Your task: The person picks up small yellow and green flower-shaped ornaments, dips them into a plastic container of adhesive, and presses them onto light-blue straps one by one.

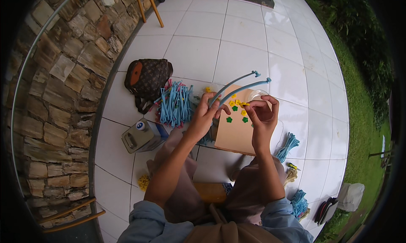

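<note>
My left hand (204,117) is closed around two curved light-blue cords (245,87) whose knotted ends point up and to the right. Between the thumb and fingers of my right hand (263,118) is a small yellow flower-shaped piece (244,104), held a little apart from the cord ends. Below both hands lies a tan board (228,137). Scattered on it are several yellow flower pieces (244,112) and green flower pieces (229,120). A clear round container (258,93) sits at the board's far side, partly hidden behind my right hand.
To the left lie a pile of blue cords (175,103), a brown patterned backpack (148,80) and a metal can (141,137). At right are a blue cord bundle (288,146), a green-and-black tool (292,166) and another bundle (299,204). A stone wall (63,95) borders the tiles.
</note>
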`<act>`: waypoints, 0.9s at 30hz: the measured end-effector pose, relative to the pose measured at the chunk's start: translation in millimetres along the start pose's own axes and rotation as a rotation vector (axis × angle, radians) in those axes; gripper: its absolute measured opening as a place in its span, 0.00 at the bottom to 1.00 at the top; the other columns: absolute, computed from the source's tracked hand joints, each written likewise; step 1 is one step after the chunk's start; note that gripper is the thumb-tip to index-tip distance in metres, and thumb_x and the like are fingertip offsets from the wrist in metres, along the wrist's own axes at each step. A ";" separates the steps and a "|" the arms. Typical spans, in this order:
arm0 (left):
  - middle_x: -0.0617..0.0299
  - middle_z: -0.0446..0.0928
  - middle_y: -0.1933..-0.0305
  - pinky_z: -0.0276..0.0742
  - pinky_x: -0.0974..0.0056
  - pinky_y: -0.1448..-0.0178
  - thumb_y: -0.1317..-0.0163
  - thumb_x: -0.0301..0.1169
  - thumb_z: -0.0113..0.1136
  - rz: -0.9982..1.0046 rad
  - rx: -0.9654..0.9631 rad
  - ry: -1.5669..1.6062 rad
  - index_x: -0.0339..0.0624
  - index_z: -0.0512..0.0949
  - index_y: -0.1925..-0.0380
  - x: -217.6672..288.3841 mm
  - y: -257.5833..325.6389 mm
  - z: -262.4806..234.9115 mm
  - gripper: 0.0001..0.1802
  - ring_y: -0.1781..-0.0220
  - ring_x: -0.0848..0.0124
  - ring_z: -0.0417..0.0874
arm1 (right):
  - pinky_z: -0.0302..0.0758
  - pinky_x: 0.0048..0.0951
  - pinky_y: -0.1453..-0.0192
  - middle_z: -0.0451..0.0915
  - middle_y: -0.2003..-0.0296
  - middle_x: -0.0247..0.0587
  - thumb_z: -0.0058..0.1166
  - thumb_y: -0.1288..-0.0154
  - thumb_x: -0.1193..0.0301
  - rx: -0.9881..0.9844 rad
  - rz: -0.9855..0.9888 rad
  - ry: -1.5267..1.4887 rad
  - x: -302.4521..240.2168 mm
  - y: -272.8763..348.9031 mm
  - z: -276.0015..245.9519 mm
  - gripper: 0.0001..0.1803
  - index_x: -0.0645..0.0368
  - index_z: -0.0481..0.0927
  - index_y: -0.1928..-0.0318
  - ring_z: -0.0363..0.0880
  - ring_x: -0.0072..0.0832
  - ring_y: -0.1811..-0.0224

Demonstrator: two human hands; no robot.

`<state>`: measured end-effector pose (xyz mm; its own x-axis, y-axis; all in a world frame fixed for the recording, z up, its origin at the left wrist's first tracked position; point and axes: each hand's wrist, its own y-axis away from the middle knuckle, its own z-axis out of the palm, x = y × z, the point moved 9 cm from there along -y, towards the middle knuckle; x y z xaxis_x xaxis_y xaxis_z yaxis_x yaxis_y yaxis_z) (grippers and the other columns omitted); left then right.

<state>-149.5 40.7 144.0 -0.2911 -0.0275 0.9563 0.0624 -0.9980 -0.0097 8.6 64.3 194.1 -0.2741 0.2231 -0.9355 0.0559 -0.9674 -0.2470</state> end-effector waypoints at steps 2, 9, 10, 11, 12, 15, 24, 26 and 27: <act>0.60 0.73 0.67 0.60 0.76 0.67 0.33 0.33 0.43 0.057 -0.029 -0.063 0.41 0.66 0.57 4.0 -0.1 5.5 0.09 0.73 0.81 0.61 | 0.70 0.21 0.58 0.76 0.70 0.38 0.57 0.48 0.84 0.010 0.110 -0.096 8.1 0.6 -2.0 0.23 0.59 0.62 0.54 0.74 0.21 0.66; 0.65 0.72 0.65 0.64 0.75 0.63 0.36 0.29 0.49 -0.119 0.138 0.176 0.38 0.69 0.63 -22.3 1.7 -4.3 0.06 0.68 0.79 0.69 | 0.70 0.22 0.58 0.76 0.69 0.39 0.56 0.48 0.84 0.014 0.215 -0.191 22.0 -0.2 -2.4 0.24 0.57 0.62 0.53 0.75 0.22 0.65; 0.64 0.72 0.65 0.65 0.75 0.62 0.37 0.28 0.50 -0.151 0.157 0.230 0.39 0.69 0.64 -24.9 2.8 -4.4 0.05 0.68 0.79 0.70 | 0.70 0.22 0.58 0.76 0.69 0.39 0.56 0.48 0.84 0.012 0.214 -0.182 22.6 -0.8 -3.0 0.24 0.56 0.62 0.53 0.75 0.22 0.65; 0.64 0.72 0.65 0.66 0.75 0.62 0.38 0.27 0.51 -0.185 0.176 0.284 0.40 0.68 0.65 -27.5 4.2 -4.7 0.05 0.68 0.79 0.71 | 0.71 0.22 0.59 0.76 0.69 0.39 0.56 0.48 0.84 0.017 0.207 -0.176 22.7 -1.1 -3.1 0.24 0.56 0.62 0.53 0.75 0.22 0.65; 0.63 0.73 0.65 0.67 0.74 0.62 0.39 0.27 0.52 -0.175 0.184 0.280 0.41 0.67 0.67 -27.4 4.2 -6.5 0.04 0.68 0.78 0.73 | 0.71 0.22 0.59 0.76 0.69 0.39 0.56 0.47 0.84 0.022 0.200 -0.170 22.7 -1.5 -2.9 0.24 0.57 0.62 0.53 0.74 0.22 0.65; 0.60 0.74 0.64 0.70 0.71 0.60 0.41 0.24 0.54 -0.136 0.217 0.255 0.44 0.64 0.72 -23.9 5.1 -12.4 0.08 0.67 0.75 0.75 | 0.71 0.22 0.59 0.76 0.69 0.39 0.56 0.47 0.84 0.018 0.173 -0.166 19.7 -2.3 -1.5 0.24 0.56 0.61 0.53 0.74 0.22 0.65; 0.53 0.75 0.64 0.76 0.71 0.60 0.46 0.18 0.58 0.191 0.295 0.088 0.42 0.59 0.78 22.8 10.2 -8.6 0.16 0.66 0.73 0.78 | 0.72 0.22 0.61 0.76 0.70 0.40 0.57 0.48 0.84 0.000 0.190 -0.232 8.8 -0.8 7.9 0.25 0.56 0.61 0.53 0.75 0.22 0.68; 0.51 0.75 0.64 0.77 0.71 0.59 0.46 0.17 0.57 0.239 0.295 0.002 0.40 0.58 0.79 31.9 14.3 -4.2 0.16 0.65 0.73 0.78 | 0.72 0.23 0.61 0.76 0.70 0.40 0.57 0.48 0.84 0.009 0.227 -0.287 8.8 0.7 9.9 0.25 0.56 0.61 0.53 0.74 0.23 0.69; 0.54 0.74 0.65 0.76 0.73 0.61 0.46 0.17 0.57 0.253 0.299 -0.011 0.40 0.58 0.81 36.6 17.3 -1.3 0.17 0.65 0.75 0.77 | 0.71 0.24 0.61 0.76 0.71 0.41 0.57 0.48 0.84 0.012 0.249 -0.325 9.0 1.9 11.2 0.25 0.55 0.61 0.53 0.74 0.24 0.69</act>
<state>-160.4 22.4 178.5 -0.2208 -0.2685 0.9376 0.4066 -0.8992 -0.1617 -4.5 63.1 188.1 -0.5429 -0.0661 -0.8372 0.1487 -0.9887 -0.0184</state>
